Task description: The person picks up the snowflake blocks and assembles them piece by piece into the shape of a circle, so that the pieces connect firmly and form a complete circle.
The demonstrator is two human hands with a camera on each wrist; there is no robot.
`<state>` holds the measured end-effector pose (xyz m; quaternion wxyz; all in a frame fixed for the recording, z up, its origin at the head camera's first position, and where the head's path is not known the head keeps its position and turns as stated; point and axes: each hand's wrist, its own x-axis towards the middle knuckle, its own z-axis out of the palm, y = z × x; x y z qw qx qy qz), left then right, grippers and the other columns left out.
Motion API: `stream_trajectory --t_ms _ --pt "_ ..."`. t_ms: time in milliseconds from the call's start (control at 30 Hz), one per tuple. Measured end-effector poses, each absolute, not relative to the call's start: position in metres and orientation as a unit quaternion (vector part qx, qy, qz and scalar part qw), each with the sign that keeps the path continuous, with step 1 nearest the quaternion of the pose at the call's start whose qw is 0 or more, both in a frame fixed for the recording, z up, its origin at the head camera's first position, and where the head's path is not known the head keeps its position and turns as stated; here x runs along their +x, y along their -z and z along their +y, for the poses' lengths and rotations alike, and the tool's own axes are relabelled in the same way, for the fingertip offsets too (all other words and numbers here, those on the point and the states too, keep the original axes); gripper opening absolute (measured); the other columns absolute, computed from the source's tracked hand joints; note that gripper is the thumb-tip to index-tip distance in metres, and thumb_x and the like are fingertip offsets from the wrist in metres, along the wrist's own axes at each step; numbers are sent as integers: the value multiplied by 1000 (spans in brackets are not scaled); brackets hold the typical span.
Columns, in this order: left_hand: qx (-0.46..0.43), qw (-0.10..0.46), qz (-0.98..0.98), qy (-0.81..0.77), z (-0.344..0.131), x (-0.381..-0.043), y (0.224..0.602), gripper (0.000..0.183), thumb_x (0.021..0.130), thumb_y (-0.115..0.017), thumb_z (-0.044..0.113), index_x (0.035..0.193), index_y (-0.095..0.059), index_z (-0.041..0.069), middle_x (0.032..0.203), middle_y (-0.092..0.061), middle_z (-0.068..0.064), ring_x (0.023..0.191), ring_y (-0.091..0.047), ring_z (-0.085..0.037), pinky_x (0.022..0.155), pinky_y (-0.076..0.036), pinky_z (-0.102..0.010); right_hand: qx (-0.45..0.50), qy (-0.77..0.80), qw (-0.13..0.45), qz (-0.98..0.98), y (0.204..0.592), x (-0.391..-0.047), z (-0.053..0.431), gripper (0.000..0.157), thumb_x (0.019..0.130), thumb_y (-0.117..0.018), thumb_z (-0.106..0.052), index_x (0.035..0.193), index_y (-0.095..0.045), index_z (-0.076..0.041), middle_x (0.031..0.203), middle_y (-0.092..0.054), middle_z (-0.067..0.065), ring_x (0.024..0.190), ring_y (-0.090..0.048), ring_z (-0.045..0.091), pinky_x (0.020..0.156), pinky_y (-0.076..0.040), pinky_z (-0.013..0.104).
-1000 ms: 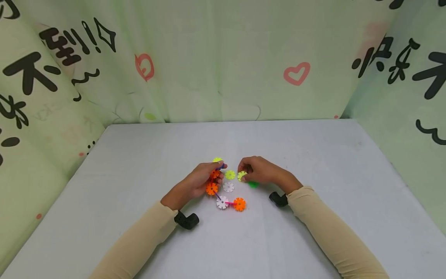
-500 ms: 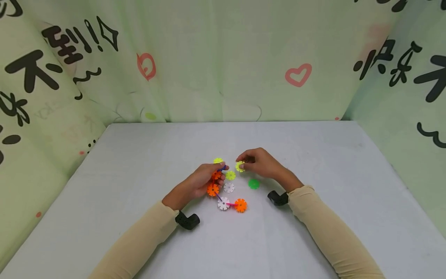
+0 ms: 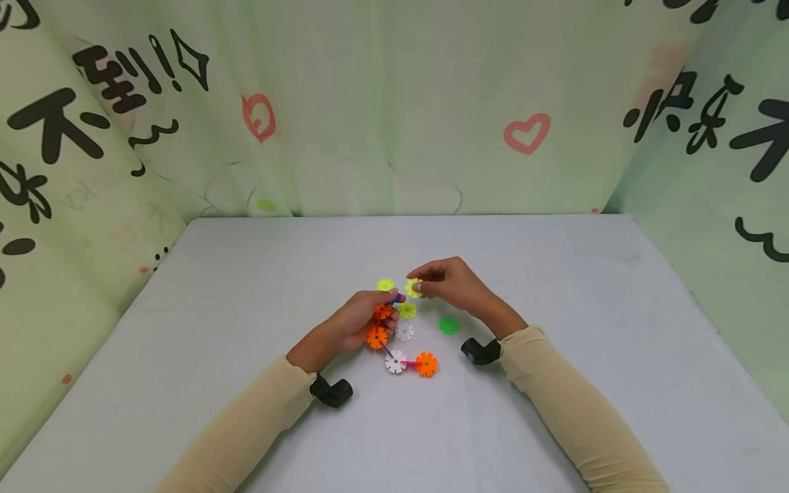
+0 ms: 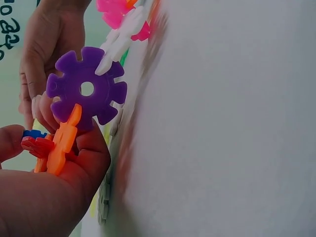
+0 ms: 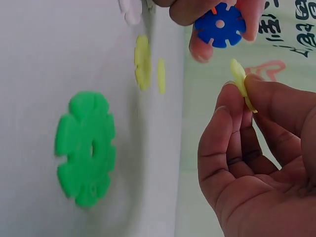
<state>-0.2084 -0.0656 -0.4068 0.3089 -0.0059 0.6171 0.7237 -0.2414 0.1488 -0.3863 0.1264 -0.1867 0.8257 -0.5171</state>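
Yellow disc (image 3: 414, 287) pinched between thumb and fingers, a person's right hand (image 3: 459, 284) hovers over the table (image 3: 493, 418) near the left hand (image 3: 360, 311), whose curled fingers grip a chain of slotted discs (image 3: 377, 337), a blue disc (image 5: 219, 38) at the tip between thumb and fingers. From that grip the chain runs toward the near side of the surface, ending in an orange disc (image 3: 426, 364). Two more yellow discs (image 3: 407, 311), a white disc (image 3: 404, 333) and a green disc (image 3: 448, 325) lie midway between the left and right edges, well short of the far edge. Joining another piece appears to be the step in hand; the next move seems to call for lining up slot with slot, then pressing. Half a second ago the pinched disc was farther right; it is now closer to the blue one, while the green disc lies where it did.
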Motion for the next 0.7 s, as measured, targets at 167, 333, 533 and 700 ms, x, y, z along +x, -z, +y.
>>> stream_trajectory --t_ms 167,333,533,700 --pt "1 303 618 -725 -67 -208 408 42 102 -48 28 126 -53 -7 81 -53 -7 67 -50 -16 60 -48 -21 -184 522 136 822 386 -240 141 29 91 -68 -14 117 -68 -1 100 -69 9 87 -65 34 81 -53 46" --pt "5 300 615 -729 -68 -206 410 40 102 -49 27 121 -51 -8 79 -54 -6 66 -50 -15 60 -48 -21 -165 523 152 822 386 -238 138 28 92 -68 -15 117 -69 -3 101 -70 6 89 -64 32 82 -52 44" --pt "13 298 613 -731 -68 -206 411 40 102 -48 28 119 -50 -9 77 -54 -5 65 -50 -15 60 -48 -21 -167 535 150 814 387 -236 135 31 93 -67 -13 122 -67 -1 102 -70 8 89 -65 34 81 -53 45" --pt "16 296 611 -734 -67 -207 409 38 103 -48 27 117 -50 -8 76 -53 -5 63 -49 -14 59 -47 -21 -166 540 138 813 389 -238 133 30 92 -67 -11 119 -65 1 94 -68 10 85 -64 36 78 -53 45"
